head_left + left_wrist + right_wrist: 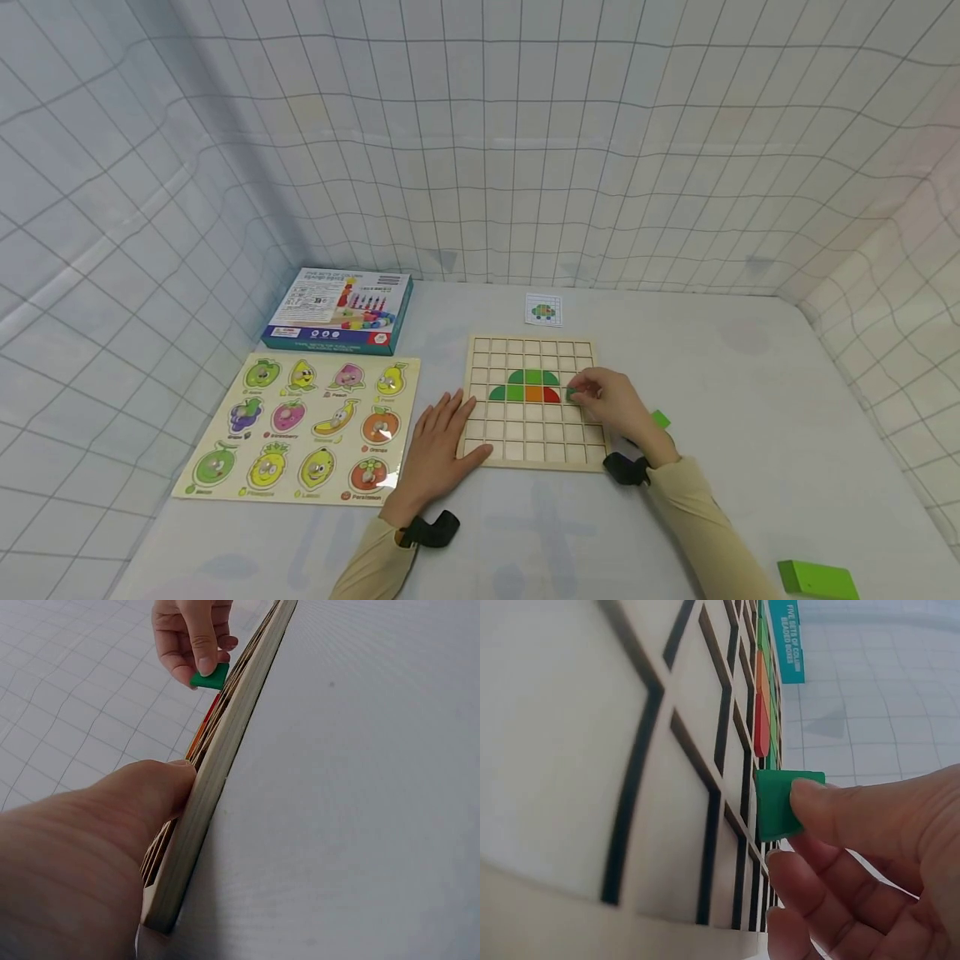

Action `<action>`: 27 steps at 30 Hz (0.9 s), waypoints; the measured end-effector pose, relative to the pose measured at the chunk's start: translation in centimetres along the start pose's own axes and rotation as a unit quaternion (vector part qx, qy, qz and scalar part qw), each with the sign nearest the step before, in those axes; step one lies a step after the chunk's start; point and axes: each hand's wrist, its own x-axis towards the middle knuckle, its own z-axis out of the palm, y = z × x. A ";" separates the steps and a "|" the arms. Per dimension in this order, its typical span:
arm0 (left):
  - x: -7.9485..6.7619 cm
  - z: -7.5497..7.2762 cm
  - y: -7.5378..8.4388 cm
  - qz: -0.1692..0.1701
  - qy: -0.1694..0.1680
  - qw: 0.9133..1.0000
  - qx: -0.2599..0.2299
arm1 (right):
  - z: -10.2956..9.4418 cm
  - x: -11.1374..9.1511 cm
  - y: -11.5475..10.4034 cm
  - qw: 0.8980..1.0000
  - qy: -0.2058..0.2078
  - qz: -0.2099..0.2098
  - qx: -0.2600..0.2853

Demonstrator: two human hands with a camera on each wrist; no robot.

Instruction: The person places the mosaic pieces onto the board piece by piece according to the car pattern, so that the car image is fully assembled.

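Pinched the dark-green piece (pixel 775 808) in the right hand (pixel 613 404) over the board (pixel 540 466), near the red piece (pixel 551 395) just leftward, rested the outstretched left hand (pixel 435 454) on the board's edge, and perhaps risked jostling the red piece by tilted lowering.

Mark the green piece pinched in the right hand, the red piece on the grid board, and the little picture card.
Green piece (pixel 775 805): right wrist view, on its flat face.
Red piece (pixel 550 396): head view, middle of its top face.
Picture card (pixel 543 311): head view, on its printed picture.
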 end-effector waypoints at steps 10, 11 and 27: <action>0.0 0.0 0.0 0.003 0.002 1.000 0.003 | 0.3 0.3 -0.2 0.999 -0.015 0.027 -0.018; 0.0 0.0 -0.1 0.003 0.002 1.000 0.003 | 0.3 0.3 -0.2 0.999 -0.016 0.029 -0.020; -0.1 0.0 -0.1 0.004 0.005 1.000 0.002 | 0.4 0.3 -1.2 0.989 -0.026 0.016 -0.144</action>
